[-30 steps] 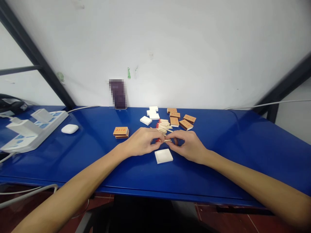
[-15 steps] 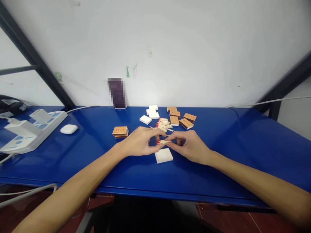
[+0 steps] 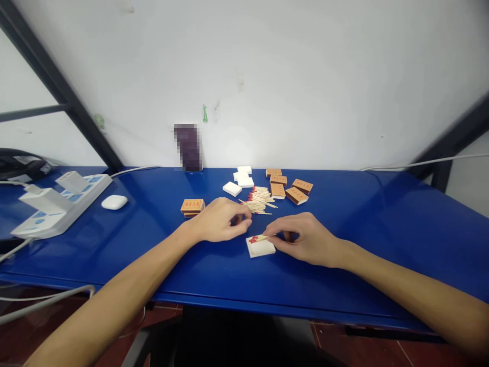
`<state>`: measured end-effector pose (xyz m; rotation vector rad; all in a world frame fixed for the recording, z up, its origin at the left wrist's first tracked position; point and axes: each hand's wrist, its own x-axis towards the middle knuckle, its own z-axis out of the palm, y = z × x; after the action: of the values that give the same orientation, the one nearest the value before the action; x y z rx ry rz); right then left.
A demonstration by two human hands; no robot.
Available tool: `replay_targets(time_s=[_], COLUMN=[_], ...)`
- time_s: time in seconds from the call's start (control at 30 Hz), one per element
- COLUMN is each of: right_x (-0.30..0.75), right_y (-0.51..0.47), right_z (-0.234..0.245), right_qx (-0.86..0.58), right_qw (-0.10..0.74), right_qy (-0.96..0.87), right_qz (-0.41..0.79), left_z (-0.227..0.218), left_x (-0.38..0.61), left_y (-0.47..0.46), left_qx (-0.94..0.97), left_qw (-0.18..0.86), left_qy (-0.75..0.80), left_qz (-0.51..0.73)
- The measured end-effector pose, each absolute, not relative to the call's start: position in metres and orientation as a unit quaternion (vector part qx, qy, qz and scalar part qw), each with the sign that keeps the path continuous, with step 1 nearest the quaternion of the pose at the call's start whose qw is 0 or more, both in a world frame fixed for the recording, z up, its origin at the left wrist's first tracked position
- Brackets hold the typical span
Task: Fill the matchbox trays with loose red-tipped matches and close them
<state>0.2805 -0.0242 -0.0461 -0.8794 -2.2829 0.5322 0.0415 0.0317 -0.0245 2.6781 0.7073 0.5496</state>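
Between its thumb and fingertips, my right hand [image 3: 301,237] pinches a few red-tipped matches [image 3: 255,238] by their plain ends. The red heads are over the far left part of a small white matchbox tray [image 3: 261,250]; I cannot tell whether they touch it. My left hand [image 3: 225,219] is at the tray's upper left with fingers loosely curled, thumb and forefinger slightly apart, nothing visible in them. Just beyond it lies a loose pile of matches [image 3: 260,200], heads mostly to the left, partly hidden by the left fingers.
Several white trays [image 3: 244,181] and orange-brown matchbox sleeves [image 3: 278,190] lie behind the pile. Stacked matchboxes [image 3: 192,206] stand left of my left hand. Farther left are a white earbud case [image 3: 114,202] and a power strip [image 3: 76,204]. A blurred dark object [image 3: 189,148] leans on the wall.
My right hand has lowered the matches from above the tray's far edge down over the tray. My left hand has let go of them and drawn away to the left.
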Motion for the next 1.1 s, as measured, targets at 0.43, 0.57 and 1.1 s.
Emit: replay_targets(time_s=[0.43,0.57,1.1], right_x=[0.278,0.277,0.271], right_y=[-0.023,-0.023,-0.026], right_z=[-0.047,-0.046,-0.041], right_qx=[-0.354,-0.361,-0.378], right_qw=[0.288,0.283,0.26], right_qy=[-0.868,-0.867,-0.866], right_qz=[0.195,0.197,0.2], left_z=[-0.021,-0.025,-0.023], left_x=[0.046,0.045,0.047], left_y=[0.025,0.027,0.027], left_qx=[0.935,0.937,0.935], left_qw=[0.241,0.239,0.24], left_qy=[0.247,0.241,0.248], left_qz=[0.083,0.089,0.078])
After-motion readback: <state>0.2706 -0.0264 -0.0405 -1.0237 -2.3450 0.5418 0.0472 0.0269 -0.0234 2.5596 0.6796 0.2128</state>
